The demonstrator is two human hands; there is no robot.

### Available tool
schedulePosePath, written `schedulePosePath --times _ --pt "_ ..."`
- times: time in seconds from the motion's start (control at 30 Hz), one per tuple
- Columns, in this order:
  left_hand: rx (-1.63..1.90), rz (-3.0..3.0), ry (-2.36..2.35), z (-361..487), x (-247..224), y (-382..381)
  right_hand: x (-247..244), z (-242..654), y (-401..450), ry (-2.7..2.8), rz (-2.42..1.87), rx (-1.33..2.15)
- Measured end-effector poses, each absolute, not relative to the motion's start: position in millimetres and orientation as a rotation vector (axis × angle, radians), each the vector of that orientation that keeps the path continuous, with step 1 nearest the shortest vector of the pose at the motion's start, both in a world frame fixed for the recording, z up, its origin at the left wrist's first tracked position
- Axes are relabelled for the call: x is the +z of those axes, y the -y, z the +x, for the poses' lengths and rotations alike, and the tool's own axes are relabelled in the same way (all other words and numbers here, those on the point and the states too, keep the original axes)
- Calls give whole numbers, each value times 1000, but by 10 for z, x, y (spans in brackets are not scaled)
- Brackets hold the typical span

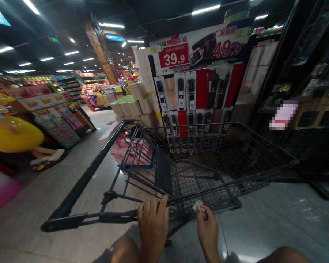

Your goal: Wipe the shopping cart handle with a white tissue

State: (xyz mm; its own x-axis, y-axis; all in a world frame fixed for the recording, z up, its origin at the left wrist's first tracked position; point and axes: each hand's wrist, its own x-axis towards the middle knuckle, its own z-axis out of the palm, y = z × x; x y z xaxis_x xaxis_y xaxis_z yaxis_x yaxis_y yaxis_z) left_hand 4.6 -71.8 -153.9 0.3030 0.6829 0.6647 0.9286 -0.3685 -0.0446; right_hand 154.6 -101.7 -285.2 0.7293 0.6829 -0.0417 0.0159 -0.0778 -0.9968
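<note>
In front of me a dark wire shopping cart (164, 171) stands sideways, its thick handle bar (91, 173) at the left and its basket stretching to the right. My left hand (152, 215) rests on the cart's near side rail, fingers curled over the bar. Just to the right, my right hand (207, 223) pinches a crumpled white tissue (199, 207) beside the same rail. A dark plastic panel (164, 171) forms part of the cart's fold-up seat. My knees show at the bottom edge.
Behind the cart is a display of packaged belts (191, 91) under a price sign (197, 54). Pink boxes (133, 149) sit on the floor beyond the cart. A yellow inflated figure (15, 133) and store shelves are at the left. Grey tiles (287, 215) spread at right.
</note>
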Motion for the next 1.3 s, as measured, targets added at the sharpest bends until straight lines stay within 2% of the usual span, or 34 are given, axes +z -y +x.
schedulePosePath --times 0.3,0.57,0.83,0.97,1.1,1.3 --pt "-809 -2161 1423 57 -1512 721 -2779 1254 930 -33 -1066 1125" --pt "-754 -2193 1420 44 -1496 733 -2491 1258 887 -121 -703 1398" --pt "-776 -2189 1415 54 -1506 740 -2300 1216 889 -208 -533 1576" --pt "-788 -2189 1416 61 -1512 751 -2239 1206 945 -105 -618 1514" --pt "-775 -2175 1425 63 -1532 764 -2169 1192 1004 92 -921 1316" --pt "-759 -2169 1437 60 -1529 773 -2252 1160 1048 739 -1245 762"
